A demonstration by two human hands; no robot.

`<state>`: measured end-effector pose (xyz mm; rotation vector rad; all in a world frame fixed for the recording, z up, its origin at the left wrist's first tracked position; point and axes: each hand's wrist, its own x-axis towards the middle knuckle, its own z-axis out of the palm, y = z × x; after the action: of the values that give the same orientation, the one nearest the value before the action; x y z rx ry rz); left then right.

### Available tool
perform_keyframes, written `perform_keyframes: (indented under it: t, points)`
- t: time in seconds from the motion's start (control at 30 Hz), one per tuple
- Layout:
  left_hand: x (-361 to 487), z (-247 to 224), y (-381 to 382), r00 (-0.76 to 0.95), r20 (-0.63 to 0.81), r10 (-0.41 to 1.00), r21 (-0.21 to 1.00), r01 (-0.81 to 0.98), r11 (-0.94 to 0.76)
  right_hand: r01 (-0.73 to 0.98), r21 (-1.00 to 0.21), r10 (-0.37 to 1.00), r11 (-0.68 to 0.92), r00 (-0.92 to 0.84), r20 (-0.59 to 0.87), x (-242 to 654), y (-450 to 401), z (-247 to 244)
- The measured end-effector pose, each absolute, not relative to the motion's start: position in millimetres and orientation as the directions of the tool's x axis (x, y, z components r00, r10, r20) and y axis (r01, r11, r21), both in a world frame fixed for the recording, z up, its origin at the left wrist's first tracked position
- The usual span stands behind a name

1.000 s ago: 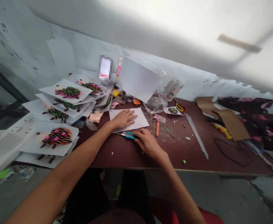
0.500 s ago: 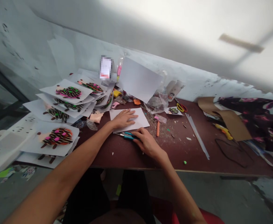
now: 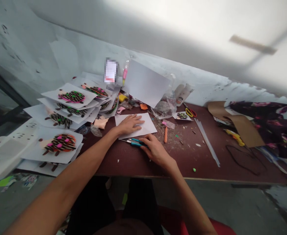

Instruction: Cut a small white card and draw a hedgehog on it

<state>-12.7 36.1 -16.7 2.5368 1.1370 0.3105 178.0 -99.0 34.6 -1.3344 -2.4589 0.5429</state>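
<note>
My left hand [image 3: 132, 125] lies flat with its fingers spread on a white sheet of card [image 3: 147, 124], pressing it to the table. Close to the sheet's front edge, a teal-handled tool with a narrow metal tip [image 3: 135, 142] points left; its exact kind is hard to make out. The fingers of my right hand [image 3: 154, 148] are closed around the right end of its handles. An orange stick [image 3: 166, 134] lies right of the sheet, beyond my right hand.
Stacked papers with hedgehog pictures [image 3: 67, 98] fill the left side. A larger white sheet [image 3: 145, 83] leans at the back beside plastic bags [image 3: 164, 109]. Scissors [image 3: 191, 112], clear glue sticks [image 3: 207, 142] and a yellow glue gun [image 3: 235, 137] lie to the right on the dark table [image 3: 182, 160].
</note>
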Motion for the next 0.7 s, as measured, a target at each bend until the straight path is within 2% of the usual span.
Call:
perform_keyframes:
  t: [0.3,0.7]
  points:
    - [-13.8,-13.8,37.7,0.659,0.038,0.751,0.402,0.678,-0.615,0.775,-0.417,0.868,0.474,-0.491,0.076,170.9,-99.8,33.2]
    - [-13.3,-12.1,38.0,0.662,0.028,0.749,0.434,0.666,-0.606,0.740,-0.438,0.839,0.510,-0.540,0.066,166.7,-98.8,32.6]
